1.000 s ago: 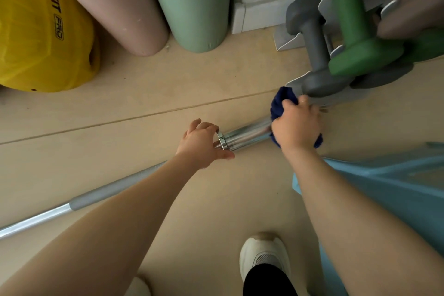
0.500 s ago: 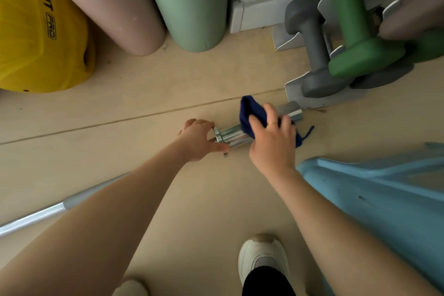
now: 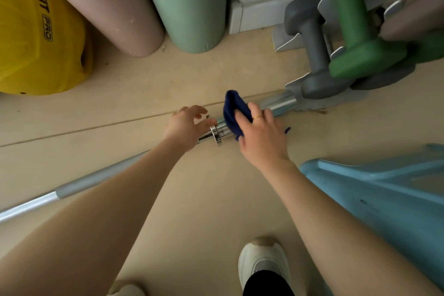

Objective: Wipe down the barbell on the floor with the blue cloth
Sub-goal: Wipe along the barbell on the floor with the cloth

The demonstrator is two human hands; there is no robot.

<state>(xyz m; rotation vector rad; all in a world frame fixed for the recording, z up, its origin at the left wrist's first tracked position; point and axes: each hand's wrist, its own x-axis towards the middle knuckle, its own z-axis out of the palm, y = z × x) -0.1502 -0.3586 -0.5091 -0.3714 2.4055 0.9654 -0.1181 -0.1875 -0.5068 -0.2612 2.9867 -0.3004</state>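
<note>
A silver barbell (image 3: 278,104) lies on the tan floor, running from the lower left up to the dumbbell rack at the right. My right hand (image 3: 260,137) presses a dark blue cloth (image 3: 231,109) over the shiny sleeve, just right of the collar ring (image 3: 216,136). My left hand (image 3: 186,125) rests at the bar just left of the collar, fingers partly spread and curled towards it. My left forearm hides the middle of the bar.
A metal rack (image 3: 310,101) with grey (image 3: 312,55) and green dumbbells (image 3: 353,31) stands at the upper right, touching the bar's end. Pink (image 3: 105,7) and green foam rollers (image 3: 189,5) and a yellow bag (image 3: 36,38) line the back. A light blue plastic piece (image 3: 384,194) lies at the right, my white shoe (image 3: 262,262) below.
My right hand has slid the blue cloth leftwards along the sleeve, from its end by the rack to next to the collar. My left hand's fingers have loosened a little.
</note>
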